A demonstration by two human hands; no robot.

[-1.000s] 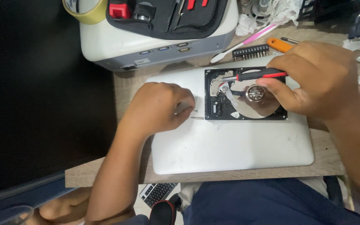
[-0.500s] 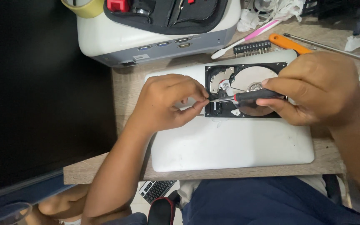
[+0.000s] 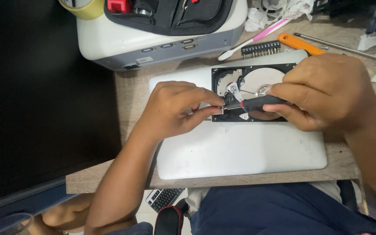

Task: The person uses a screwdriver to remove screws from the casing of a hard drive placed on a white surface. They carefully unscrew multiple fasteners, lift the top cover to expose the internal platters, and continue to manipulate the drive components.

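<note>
Left hand: thumb and forefinger pinched shut at the screwdriver tip, on the lower-left edge of the opened hard drive; whether a screw sits between them, cannot tell. Right hand: fingers wrapped closed round the black handle. Tool's long axis runs left-right, nearly level, tip pointing toward the left hand. Both hands touch the drive; the right covers its right half. Drive lies on a closed silver laptop on the counter. Both forearms enter from below.

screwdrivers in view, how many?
2. A black-handled screwdriver is in the right hand, over the opened hard drive; an orange-handled one lies on the table behind. Others may be hidden.
</note>
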